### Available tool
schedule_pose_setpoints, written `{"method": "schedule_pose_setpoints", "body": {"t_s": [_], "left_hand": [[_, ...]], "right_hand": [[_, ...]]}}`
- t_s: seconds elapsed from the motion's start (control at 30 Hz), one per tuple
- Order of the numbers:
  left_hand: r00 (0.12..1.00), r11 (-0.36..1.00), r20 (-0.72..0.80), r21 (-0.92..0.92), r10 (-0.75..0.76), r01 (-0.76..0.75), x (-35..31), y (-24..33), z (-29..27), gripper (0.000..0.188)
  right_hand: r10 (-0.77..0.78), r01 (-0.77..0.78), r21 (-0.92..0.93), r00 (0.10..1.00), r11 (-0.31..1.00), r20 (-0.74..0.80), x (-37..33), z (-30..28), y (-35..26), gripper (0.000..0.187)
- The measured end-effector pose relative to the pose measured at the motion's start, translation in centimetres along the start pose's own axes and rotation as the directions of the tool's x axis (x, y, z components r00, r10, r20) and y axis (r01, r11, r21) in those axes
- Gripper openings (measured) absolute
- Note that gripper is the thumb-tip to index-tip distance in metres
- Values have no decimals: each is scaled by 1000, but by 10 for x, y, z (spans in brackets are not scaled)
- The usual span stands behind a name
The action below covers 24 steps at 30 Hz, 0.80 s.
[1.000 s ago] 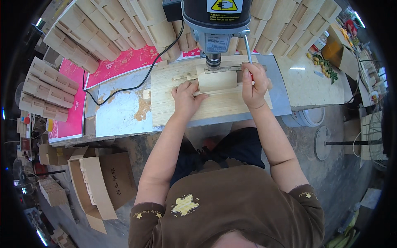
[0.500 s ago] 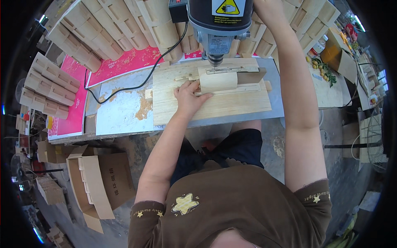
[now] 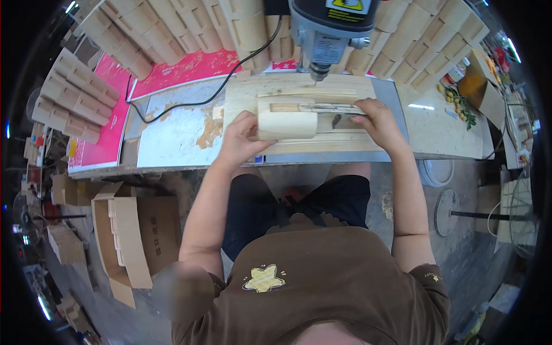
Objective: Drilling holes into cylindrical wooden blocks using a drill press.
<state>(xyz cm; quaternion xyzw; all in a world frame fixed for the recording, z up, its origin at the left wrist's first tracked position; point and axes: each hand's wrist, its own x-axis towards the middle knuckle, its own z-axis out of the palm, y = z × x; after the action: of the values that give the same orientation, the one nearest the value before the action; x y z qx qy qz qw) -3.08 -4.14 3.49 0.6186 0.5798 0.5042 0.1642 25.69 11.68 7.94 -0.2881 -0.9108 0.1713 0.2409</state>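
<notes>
A pale, rounded wooden block [image 3: 287,126] with a rectangular slot in its top lies in front of the drill press [image 3: 329,49]. My left hand [image 3: 244,137] is closed around the block's left end, thumb along the near side. From the block's right side extends a narrow strip-like fixture [image 3: 330,108] with a metal-looking edge. My right hand [image 3: 379,123] pinches the far right end of that fixture between thumb and fingers. The drill's chuck [image 3: 319,72] hangs behind the block, apart from it. Under everything is a flat wooden board [image 3: 241,92].
Stacks of similar slotted wooden blocks [image 3: 152,34] line the back of the bench. A black cable [image 3: 213,103] crosses the left side beside sawdust. At the right lies a bunch of small yellow fruit [image 3: 454,100]. An open cardboard box [image 3: 155,230] stands on the floor.
My right hand has come down from beside the drill press to the fixture's right end. My left hand now wraps the block's left end, and the block sits nearer to me, away from the chuck.
</notes>
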Motion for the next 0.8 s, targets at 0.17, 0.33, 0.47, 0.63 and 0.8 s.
{"method": "schedule_pose_setpoints", "body": {"t_s": [0.17,0.33,0.47,0.63,0.8], "left_hand": [[879,856,-83,-287,-469,429,-32,18,-83,23],[670,602,-120,-573,-732,556,-36,34,-78,31],[605,551,-70,-508,-793,662,-39,49,-52,34],[642,568,-26,-496,-766,657,-38,43,-24,37],[726,513,170,-602,-666,612,-33,30,10,34]], "right_hand": [[6,-6,-47,1000,999,-9,-21,-5,-12,26],[-38,38,-51,999,998,-1,-22,12,-40,27],[-55,54,-31,998,998,-18,-21,17,-47,26],[-84,84,-4,996,996,-15,-20,15,-43,25],[-102,100,-53,994,994,-30,-21,16,-45,27]]}}
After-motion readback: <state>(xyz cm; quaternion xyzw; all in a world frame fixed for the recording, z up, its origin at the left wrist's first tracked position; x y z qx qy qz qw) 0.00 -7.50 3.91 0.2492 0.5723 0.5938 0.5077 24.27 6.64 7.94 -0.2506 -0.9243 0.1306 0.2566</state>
